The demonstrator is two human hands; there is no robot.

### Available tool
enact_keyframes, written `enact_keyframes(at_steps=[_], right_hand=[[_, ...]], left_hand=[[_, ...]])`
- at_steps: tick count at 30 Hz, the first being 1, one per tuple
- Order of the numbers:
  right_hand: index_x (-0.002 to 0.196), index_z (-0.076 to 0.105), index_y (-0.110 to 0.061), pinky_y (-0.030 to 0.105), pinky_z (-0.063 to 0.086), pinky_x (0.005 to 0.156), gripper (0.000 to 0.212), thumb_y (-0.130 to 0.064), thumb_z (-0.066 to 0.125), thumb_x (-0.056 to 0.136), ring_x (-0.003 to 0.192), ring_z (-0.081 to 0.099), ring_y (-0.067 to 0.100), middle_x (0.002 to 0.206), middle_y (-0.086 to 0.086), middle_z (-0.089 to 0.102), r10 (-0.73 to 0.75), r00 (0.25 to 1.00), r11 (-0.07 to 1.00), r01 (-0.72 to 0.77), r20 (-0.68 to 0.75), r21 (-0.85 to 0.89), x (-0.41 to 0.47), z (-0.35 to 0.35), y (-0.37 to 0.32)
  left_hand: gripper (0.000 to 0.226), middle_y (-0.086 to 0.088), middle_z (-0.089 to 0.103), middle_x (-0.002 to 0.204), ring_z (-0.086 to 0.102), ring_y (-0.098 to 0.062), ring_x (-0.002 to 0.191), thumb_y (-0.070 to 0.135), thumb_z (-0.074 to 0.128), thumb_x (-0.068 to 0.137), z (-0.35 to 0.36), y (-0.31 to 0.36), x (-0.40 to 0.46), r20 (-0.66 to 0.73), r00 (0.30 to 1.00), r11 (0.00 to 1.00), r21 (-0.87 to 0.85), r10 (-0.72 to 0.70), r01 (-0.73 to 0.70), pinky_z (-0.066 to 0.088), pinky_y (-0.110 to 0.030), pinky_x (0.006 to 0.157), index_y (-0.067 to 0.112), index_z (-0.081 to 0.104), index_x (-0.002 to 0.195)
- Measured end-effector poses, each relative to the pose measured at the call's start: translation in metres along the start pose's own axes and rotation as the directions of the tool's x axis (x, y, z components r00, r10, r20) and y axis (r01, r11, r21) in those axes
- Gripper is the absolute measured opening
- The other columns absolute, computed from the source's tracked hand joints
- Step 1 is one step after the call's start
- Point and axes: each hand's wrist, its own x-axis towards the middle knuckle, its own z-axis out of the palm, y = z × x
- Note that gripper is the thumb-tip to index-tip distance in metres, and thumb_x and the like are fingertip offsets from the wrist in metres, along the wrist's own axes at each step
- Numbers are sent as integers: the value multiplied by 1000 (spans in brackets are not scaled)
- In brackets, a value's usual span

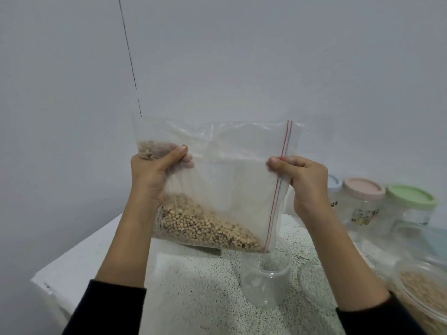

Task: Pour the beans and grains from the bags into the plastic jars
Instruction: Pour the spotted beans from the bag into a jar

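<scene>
A clear zip bag (232, 165) of pale beans (205, 226) hangs tilted above the speckled table (193, 286). The beans lie heaped in its lower edge, reaching down to the corner by the red and blue zip strip. My left hand (154, 175) grips the bag's closed bottom end at the left. My right hand (304, 187) pinches the zip edge at the right. Right under the bag's low corner stands an open, clear plastic jar (266, 279), upright and seemingly holding nothing.
At the back right stand three lidded jars: blue lid (335, 182), pink lid (364, 188), green lid (411, 195). A clear container of grain (420, 293) sits at the right edge, a clear lid (312, 274) beside the open jar. The table's left edge drops off.
</scene>
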Motion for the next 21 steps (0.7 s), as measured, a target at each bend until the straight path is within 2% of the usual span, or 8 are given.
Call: enact_keyframes(at_steps=[8, 10, 13, 21], right_hand=[[71, 73, -8, 31, 53, 88, 9, -4, 78, 65, 74, 69, 17, 68, 4, 72, -8, 1000, 1000, 8, 6, 8, -1, -2, 2], [72, 72, -8, 30, 53, 87, 8, -4, 77, 66, 72, 68, 16, 66, 3, 71, -24, 1000, 999, 24, 7, 25, 0, -1, 1], [72, 72, -8, 32, 53, 89, 7, -3, 76, 70, 73, 67, 18, 68, 4, 71, -32, 999, 999, 32, 5, 30, 1, -1, 1], [72, 72, -11, 33, 53, 84, 7, -6, 73, 75, 66, 67, 14, 73, 0, 73, -23, 999, 1000, 23, 24, 17, -1, -7, 10]], left_hand=[[12, -6, 65, 54, 65, -17, 53, 0, 75, 63, 3, 2, -3, -12, 1000, 1000, 1, 6, -6, 56, -28, 56, 9, 71, 56], [7, -7, 65, 54, 65, -17, 52, 1, 76, 61, 4, 3, -2, -12, 1000, 1000, 0, 12, -12, 56, -27, 55, 5, 69, 61], [17, -6, 65, 55, 66, -17, 53, 3, 76, 61, 7, 6, -1, -10, 1000, 999, 24, 27, -26, 56, -27, 56, -2, 64, 72], [12, -8, 66, 55, 66, -20, 53, 5, 79, 58, 7, 4, 0, 4, 999, 998, 50, 40, -40, 57, -29, 58, 4, 68, 64]])
